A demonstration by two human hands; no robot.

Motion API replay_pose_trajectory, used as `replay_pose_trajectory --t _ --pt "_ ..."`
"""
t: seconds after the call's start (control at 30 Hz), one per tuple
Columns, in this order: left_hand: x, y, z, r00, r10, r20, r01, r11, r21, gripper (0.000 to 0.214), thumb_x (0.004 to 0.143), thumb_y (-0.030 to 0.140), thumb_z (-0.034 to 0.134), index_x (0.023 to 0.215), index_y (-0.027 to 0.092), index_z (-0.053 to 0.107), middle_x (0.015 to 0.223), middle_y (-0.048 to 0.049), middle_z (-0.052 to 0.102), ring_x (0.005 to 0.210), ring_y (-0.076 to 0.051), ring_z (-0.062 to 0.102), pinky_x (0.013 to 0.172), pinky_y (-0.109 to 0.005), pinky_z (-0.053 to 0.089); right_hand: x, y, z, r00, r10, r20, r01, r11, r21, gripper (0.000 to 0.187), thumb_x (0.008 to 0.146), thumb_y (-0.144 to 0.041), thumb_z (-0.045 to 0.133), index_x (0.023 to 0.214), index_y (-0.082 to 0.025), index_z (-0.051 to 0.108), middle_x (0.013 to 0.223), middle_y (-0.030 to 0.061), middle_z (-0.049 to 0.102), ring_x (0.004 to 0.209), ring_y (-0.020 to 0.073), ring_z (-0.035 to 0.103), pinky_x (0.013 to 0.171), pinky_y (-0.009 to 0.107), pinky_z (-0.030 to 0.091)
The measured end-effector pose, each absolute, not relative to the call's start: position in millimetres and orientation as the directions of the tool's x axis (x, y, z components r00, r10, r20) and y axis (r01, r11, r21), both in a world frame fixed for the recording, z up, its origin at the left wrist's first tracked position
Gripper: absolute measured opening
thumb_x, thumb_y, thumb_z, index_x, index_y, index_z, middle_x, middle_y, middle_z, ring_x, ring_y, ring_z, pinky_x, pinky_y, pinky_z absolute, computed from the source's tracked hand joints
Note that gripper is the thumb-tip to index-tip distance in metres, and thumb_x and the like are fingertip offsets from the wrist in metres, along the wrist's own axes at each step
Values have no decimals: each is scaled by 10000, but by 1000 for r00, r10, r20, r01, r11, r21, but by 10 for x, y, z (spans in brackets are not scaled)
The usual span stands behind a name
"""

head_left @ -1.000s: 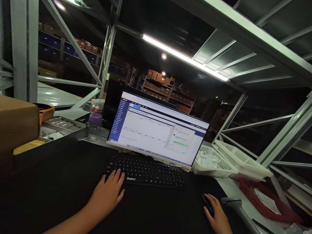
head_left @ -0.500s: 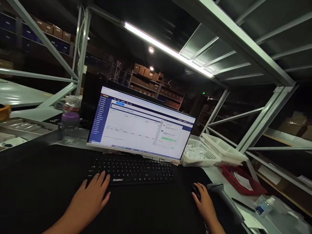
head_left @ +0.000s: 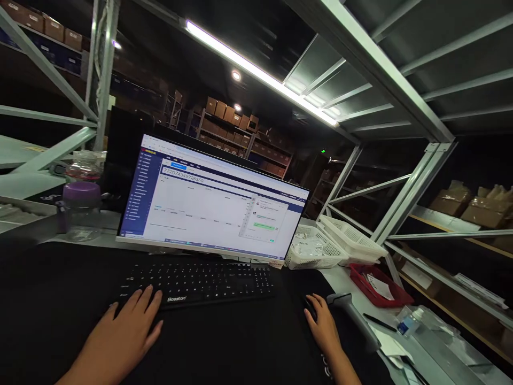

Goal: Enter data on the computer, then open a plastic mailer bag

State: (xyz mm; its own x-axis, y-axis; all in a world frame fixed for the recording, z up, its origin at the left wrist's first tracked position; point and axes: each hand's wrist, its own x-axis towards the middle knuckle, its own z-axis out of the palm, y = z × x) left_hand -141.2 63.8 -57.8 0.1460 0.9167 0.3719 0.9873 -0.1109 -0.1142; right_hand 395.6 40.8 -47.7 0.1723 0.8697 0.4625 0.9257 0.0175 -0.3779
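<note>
1. The keyboard (head_left: 200, 283) lies on the black mat (head_left: 216, 342); my left hand (head_left: 122, 331) is at its lower left corner, fingers slightly spread, gripping nothing. I can't tell whether any key is pressed.
2. The mouse (head_left: 309, 308) sits on the mat right of the keyboard, mostly hidden as my right hand (head_left: 323, 323) curls around it, thumb at its side, presumably to steer and click. My hands are well apart, probably to serve both devices at once.
3. The monitor (head_left: 208, 208) stands just behind the keyboard, likely so I can read while my hands rest low.
4. A grey scanner (head_left: 358, 315) lies just beside my right hand, seemingly for easy reach.
5. Farther right, a white basket (head_left: 332, 260) and a red tray (head_left: 401, 301) sit off the mat, perhaps leaving the mouse room.
</note>
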Motion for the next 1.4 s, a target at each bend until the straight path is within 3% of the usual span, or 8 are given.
replay_pose_trajectory --t 0.33,0.73,1.0,1.4 --pt "-1453 633 -614 173 882 437 985 -160 -66 629 959 303 253 1447 58 565 1542 -252 555 1417 -428 546 1119 -670 449 3970 441 -484 233 875 425 923 -61 -379 472 926 -374 484 1315 -224 705 1462 125 584 1280 290 650 1096 431 530" --pt "-1451 660 -643 167 870 465 986 -150 -74 656 946 333 238 1428 64 592 1505 -251 600 1387 -401 579 1096 -640 474 3968 410 -497 188 873 450 935 -19 -353 456 951 -382 499 1355 -268 679 1473 95 579 1300 267 640 1111 401 519" --pt "-1467 677 -685 167 843 512 982 -188 -11 631 937 325 284 1396 62 627 1491 -277 602 1342 -437 590 1086 -690 453 3956 402 -483 172 880 442 947 -24 -321 461 970 -389 472 1362 -252 671 1487 106 569 1285 265 649 1108 398 519" --pt "-1463 652 -660 177 852 493 984 -161 -74 641 950 327 258 1424 60 597 1488 -272 608 1366 -411 588 1089 -654 467 3936 395 -470 189 887 422 940 -39 -339 487 956 -400 463 1375 -241 655 1479 114 569 1307 276 633 1110 415 516"
